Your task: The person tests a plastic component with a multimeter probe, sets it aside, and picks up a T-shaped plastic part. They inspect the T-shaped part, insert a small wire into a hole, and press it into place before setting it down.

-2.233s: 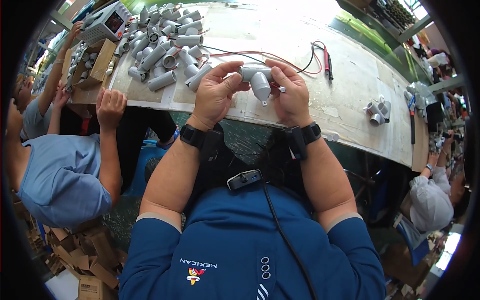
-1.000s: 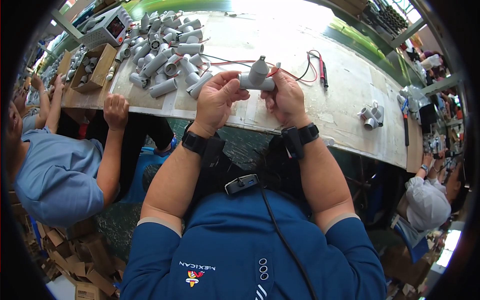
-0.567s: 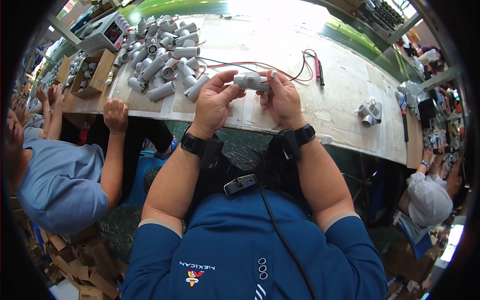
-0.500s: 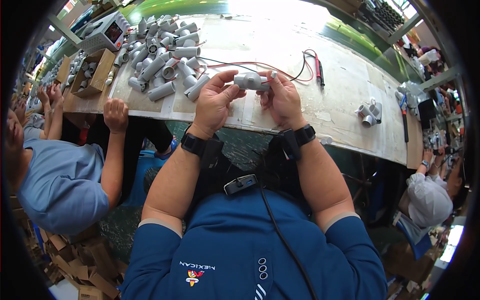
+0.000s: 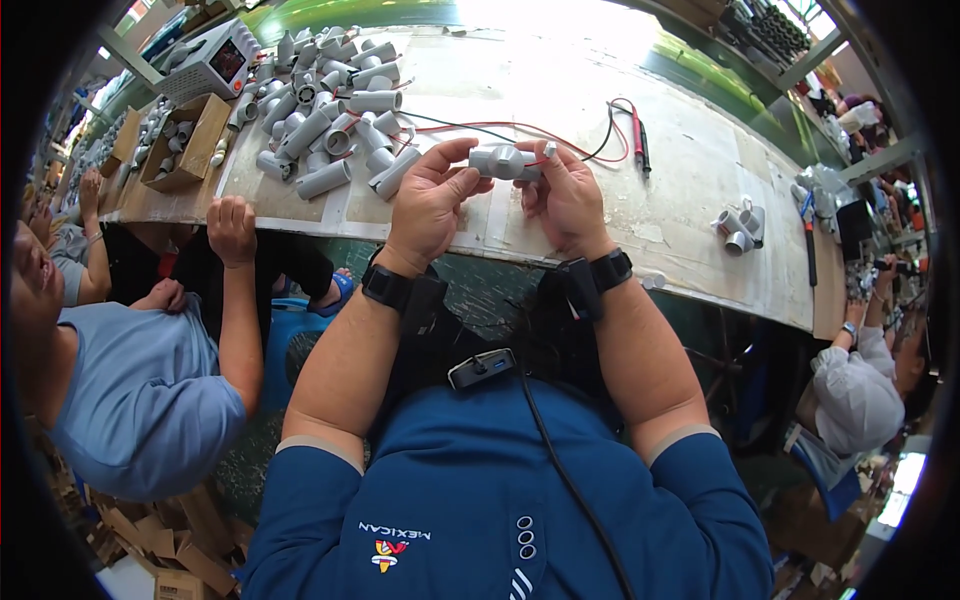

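Note:
Between both hands, above the table's near edge, is a grey plastic tubular housing (image 5: pixel 503 161) with a rounded middle and a short red wire at its right end. My left hand (image 5: pixel 437 200) is closed on its left end, thumb and fingers pinching it. At the other end my right hand (image 5: pixel 562 200) grips the housing, its thumb beside a small white connector (image 5: pixel 549 150) on the wire. The right hand's lower fingers are curled and partly hidden. A heap of similar grey housings (image 5: pixel 325 130) lies to the left of my hands, some with red wires.
Red and black test probes (image 5: pixel 638 145) lie on the worktable (image 5: pixel 690 215), their leads running left. A few grey housings (image 5: pixel 740 228) sit at the right. Far left are a boxed meter (image 5: pixel 212 65) and a cardboard box (image 5: pixel 186 145). Co-workers sit at both sides.
My hands and the grey housing have hardly moved. The co-worker on the left has shifted, and a second hand now rests in that person's lap.

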A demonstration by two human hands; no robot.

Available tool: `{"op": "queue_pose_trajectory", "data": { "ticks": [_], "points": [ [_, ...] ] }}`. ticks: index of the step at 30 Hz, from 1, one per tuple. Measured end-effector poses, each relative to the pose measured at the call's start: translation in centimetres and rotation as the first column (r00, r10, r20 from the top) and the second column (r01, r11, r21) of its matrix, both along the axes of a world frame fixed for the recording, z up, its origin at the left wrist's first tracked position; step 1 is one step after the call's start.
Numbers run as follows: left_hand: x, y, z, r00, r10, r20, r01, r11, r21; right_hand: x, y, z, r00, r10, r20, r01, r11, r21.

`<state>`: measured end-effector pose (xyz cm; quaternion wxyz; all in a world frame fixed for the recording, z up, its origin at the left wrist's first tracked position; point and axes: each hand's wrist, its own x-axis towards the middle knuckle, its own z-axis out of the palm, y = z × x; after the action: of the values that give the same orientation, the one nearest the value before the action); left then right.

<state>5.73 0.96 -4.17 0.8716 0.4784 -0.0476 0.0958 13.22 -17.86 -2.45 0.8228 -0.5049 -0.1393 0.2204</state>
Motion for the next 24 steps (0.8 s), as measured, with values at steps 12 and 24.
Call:
{"op": "queue_pose_trajectory", "data": {
  "ticks": [12,24],
  "points": [
    [-0.12,-0.22,0.27,1.0,-0.011,-0.002,0.011,0.998,-0.055,0.46,-0.54,-0.09,0.998,0.043,-0.048,-0.043,0.999,0.001],
    [-0.03,-0.2,0.27,0.998,0.023,-0.065,-0.025,0.999,-0.038,0.05,0.0,-0.13,1.0,0.016,0.025,-0.016,1.0,0.005]
  ]
}}
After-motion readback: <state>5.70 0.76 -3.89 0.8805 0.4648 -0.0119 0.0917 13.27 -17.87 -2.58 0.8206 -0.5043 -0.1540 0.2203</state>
